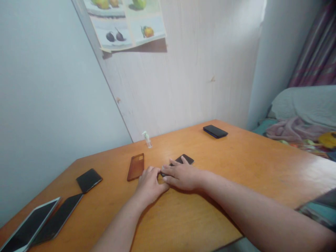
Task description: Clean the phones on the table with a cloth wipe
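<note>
A dark smartphone [187, 159] lies flat on the wooden table in front of me, mostly covered by my hands. My left hand [152, 185] is at its near left end, thumb and fingers curled around the edge. Across its screen lies my right hand [181, 175], palm down, with fingers spread and pointing left. A small whitish patch shows near the right fingertips; I cannot make out what it is. Just left of my hands rests a brown translucent phone case [136, 167], with a cutout in its upper corner.
A small clear pump bottle [147, 140] stands near the wall. A dark phone-like device [215, 131] lies at the back right. On the left are a black square object [89, 180], a dark phone [59, 217] and a white-framed tablet [33, 224]. The wooden table [252, 168] meets the wall behind.
</note>
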Tool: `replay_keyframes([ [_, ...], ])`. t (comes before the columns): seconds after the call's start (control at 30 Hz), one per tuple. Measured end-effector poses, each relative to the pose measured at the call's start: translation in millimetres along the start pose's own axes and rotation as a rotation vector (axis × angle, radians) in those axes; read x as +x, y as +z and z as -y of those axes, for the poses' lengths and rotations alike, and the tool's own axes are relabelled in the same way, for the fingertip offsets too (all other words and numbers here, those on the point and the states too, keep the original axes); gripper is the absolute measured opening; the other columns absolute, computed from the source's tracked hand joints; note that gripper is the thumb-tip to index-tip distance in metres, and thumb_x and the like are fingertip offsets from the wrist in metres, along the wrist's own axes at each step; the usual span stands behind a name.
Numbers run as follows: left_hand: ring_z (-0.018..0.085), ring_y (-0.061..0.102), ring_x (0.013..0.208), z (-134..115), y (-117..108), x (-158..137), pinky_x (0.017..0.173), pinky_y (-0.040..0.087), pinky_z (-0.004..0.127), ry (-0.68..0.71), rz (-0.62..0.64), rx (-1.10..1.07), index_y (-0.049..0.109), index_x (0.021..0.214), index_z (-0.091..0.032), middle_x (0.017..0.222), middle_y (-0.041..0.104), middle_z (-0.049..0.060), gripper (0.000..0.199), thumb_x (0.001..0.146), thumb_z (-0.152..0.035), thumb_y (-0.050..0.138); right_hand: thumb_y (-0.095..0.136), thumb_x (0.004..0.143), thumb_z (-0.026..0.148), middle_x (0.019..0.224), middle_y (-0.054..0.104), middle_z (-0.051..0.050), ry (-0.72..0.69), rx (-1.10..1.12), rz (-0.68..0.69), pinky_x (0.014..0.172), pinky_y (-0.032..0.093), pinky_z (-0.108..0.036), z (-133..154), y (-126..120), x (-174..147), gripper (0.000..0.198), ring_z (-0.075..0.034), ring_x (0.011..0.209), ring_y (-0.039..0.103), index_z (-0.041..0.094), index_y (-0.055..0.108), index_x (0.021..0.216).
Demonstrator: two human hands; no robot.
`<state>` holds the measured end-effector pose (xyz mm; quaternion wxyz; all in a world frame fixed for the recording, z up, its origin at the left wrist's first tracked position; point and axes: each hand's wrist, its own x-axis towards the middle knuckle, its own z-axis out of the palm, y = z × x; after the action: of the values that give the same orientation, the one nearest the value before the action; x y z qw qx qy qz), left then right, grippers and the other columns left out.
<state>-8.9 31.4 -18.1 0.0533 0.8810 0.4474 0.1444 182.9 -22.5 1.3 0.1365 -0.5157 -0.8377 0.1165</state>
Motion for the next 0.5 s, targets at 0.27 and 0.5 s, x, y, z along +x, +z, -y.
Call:
replay_keyframes([
  [0.27, 0.029, 0.057, 0.100, -1.1, -1.6, -0.5, 0.080, 0.043, 0.034, -0.010, -0.005, 0.002, 0.064, 0.104, -0.022, 0.104, 0.062, 0.008, 0.052, 0.071, -0.063, 0.066, 0.028, 0.097, 0.054, 0.146, 0.048, -0.012, 0.372, -0.133, -0.062, 0.101, 0.008, -0.078, -24.8, -10.3, 2.3, 0.053, -0.042, 0.139, 0.028, 0.025, 0.054, 0.132],
  [0.5, 0.027, 0.058, 0.099, -1.0, -1.3, -0.4, 0.081, 0.042, 0.033, -0.015, 0.009, -0.006, 0.065, 0.105, -0.023, 0.103, 0.062, 0.008, 0.040, 0.076, -0.051, 0.065, 0.028, 0.098, 0.051, 0.150, 0.043, -0.007, -0.002, 0.009, 0.027, 0.108, 0.012, -0.071, 5.1, -1.4, -1.4, 0.051, -0.037, 0.142, 0.027, 0.031, 0.044, 0.142],
])
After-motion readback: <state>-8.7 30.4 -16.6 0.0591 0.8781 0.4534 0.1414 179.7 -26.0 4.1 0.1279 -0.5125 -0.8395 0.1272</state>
